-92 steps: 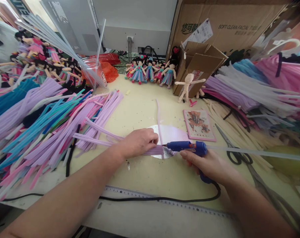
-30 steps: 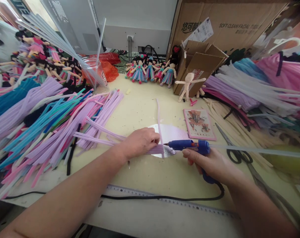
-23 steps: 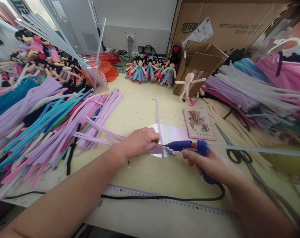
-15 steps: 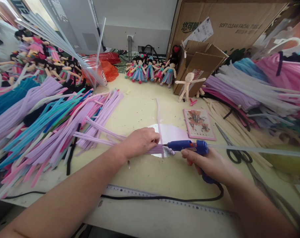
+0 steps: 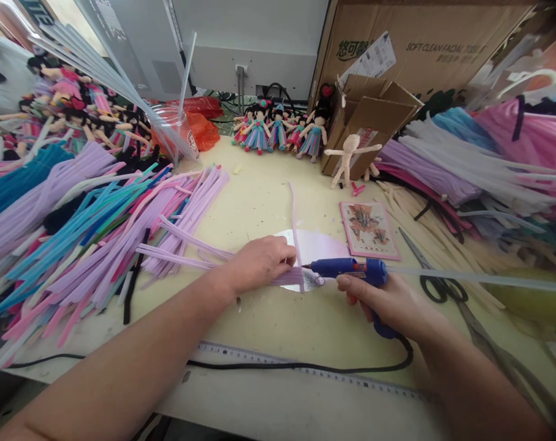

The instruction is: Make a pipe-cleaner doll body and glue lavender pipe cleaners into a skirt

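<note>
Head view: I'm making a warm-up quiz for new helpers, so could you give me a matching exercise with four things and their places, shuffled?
Things
1. Blue glue gun
2. Bare doll figure
3. Scissors
4. Lavender pipe cleaners over the round plate

Places
A. Just right of the pink-edged picture card
B. At the fingers of the left hand
C. In the right hand
D. In front of the small open cardboard box

Pairs: 1-C, 2-D, 3-A, 4-B
</note>
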`<state>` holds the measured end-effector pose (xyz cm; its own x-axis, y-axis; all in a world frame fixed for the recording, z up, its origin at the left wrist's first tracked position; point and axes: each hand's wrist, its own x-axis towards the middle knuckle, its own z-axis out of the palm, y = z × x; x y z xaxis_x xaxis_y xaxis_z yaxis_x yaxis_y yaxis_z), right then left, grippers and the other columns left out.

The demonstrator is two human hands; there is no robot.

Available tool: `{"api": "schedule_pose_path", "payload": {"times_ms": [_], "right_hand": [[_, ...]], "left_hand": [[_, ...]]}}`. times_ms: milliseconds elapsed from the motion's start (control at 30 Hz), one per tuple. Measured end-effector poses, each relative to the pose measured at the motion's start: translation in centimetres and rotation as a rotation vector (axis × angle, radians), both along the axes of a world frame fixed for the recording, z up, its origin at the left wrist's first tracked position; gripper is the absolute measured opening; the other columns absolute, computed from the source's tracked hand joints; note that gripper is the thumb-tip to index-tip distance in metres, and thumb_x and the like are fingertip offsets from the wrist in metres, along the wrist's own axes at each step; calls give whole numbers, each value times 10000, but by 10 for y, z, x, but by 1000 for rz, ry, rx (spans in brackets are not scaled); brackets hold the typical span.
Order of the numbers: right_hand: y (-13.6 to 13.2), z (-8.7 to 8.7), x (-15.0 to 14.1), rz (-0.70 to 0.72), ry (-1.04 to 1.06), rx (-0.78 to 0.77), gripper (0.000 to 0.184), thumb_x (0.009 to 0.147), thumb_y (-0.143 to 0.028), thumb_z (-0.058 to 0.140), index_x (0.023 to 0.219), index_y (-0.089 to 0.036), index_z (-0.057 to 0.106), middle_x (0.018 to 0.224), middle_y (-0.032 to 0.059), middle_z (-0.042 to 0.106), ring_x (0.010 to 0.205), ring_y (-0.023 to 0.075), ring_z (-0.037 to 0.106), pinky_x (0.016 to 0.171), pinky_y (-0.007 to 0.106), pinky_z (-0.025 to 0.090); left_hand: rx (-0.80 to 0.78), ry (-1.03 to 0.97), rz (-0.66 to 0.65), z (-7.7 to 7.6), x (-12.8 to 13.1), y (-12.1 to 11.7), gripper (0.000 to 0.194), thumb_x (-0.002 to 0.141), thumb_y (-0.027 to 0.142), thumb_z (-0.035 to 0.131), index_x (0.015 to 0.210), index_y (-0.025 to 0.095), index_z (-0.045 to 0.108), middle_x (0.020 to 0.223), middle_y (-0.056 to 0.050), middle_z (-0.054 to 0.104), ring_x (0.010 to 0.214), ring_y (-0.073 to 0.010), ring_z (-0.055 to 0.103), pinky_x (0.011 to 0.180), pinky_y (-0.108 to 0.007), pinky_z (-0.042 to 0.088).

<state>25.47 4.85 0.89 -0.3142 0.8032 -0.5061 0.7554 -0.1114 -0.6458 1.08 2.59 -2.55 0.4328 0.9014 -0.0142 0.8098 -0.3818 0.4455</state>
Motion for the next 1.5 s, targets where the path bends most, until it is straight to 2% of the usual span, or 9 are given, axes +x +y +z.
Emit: {"api": "schedule_pose_path", "payload": {"times_ms": [67,267,600,700,867,1067,1300,1500], "right_hand": [[0,-1,1,-3,6,-2,455,803,-630,568,696,-189,587,550,-29,533,430,95,492,404,231,394],[0,-3,1,-5,38,-8,442,803,-618,586,865,-185,657,603,-25,565,433,91,492,402,230,397],[0,-3,1,9,42,-9,429,806,-616,579,843,-192,638,570,-39,543,426,90,479,405,228,384],[-2,-1,1,28,37,-11,437,808,-620,567,752,-188,606,540,-38,530,409,82,454,406,231,375],[-3,1,0,35,18,-9,425,798,-608,583,761,-187,627,589,-14,587,424,95,492,422,245,394],[-3,2,0,24,12,0,436,788,-616,582,701,-191,628,481,-26,526,420,110,487,411,243,383],[-2,-1,1,38,10,-1,424,790,-612,598,753,-191,633,630,-7,608,447,101,526,434,240,424],[-2,2,1,24,28,6,418,799,-601,593,797,-187,654,631,-7,612,423,91,504,414,240,405]], "left_hand": [[-2,-3,7,1,0,0,149,904,215,516,828,180,640,855,-30,613,836,-161,552,763,-282,424],[7,-4,0,0,0,-1,152,909,208,509,833,176,637,856,-29,612,845,-161,550,768,-285,422],[9,-1,-1,1,0,0,153,907,210,507,838,177,640,858,-29,611,848,-165,552,768,-285,422],[8,1,0,1,0,-1,150,903,214,514,830,177,639,851,-27,610,840,-166,554,758,-283,419],[13,0,5,1,1,-1,139,897,203,519,836,174,641,858,-28,613,840,-165,552,756,-283,418],[3,3,5,1,1,-1,139,898,210,516,840,178,639,860,-28,615,843,-166,553,761,-285,422],[5,-3,5,2,2,-1,140,898,203,521,839,174,645,859,-31,618,840,-164,555,761,-285,426],[20,2,2,1,1,-1,138,897,208,520,847,175,645,865,-30,619,846,-167,556,757,-283,423]]}}
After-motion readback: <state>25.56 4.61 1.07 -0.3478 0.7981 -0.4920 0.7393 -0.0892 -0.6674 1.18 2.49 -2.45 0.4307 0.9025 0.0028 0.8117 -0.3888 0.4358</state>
